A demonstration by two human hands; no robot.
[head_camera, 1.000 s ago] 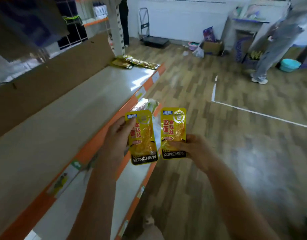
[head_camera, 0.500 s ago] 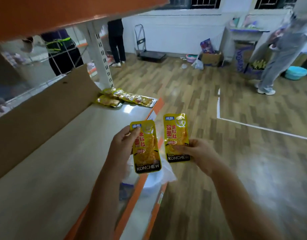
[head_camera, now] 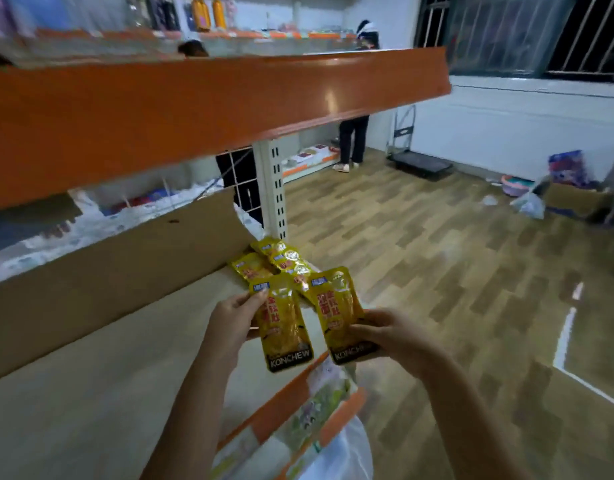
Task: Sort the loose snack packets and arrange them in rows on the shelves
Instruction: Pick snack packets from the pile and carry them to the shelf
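My left hand [head_camera: 234,318] grips a yellow KONCHEW snack packet [head_camera: 285,327] by its left edge, upright above the front of the grey shelf [head_camera: 101,393]. Beside it, my right hand [head_camera: 390,332] pinches a second yellow packet [head_camera: 336,310] at its lower right. The two packets hang side by side, a small gap between them. Just beyond them, several more yellow packets [head_camera: 277,259] lie in a row at the far end of the same shelf, near the white upright post [head_camera: 272,192].
An orange-edged shelf [head_camera: 208,105] juts out overhead. A cardboard strip [head_camera: 118,268] backs the grey shelf. A white plastic bag [head_camera: 336,455] hangs below the shelf front. Wooden floor spreads to the right; a person [head_camera: 352,136] stands at far shelves, with a trolley [head_camera: 419,164] and boxes [head_camera: 575,199] nearby.
The view has tilted up and moved along the shelf; both hands with their packets have come closer to the row of packets at the shelf's far end.
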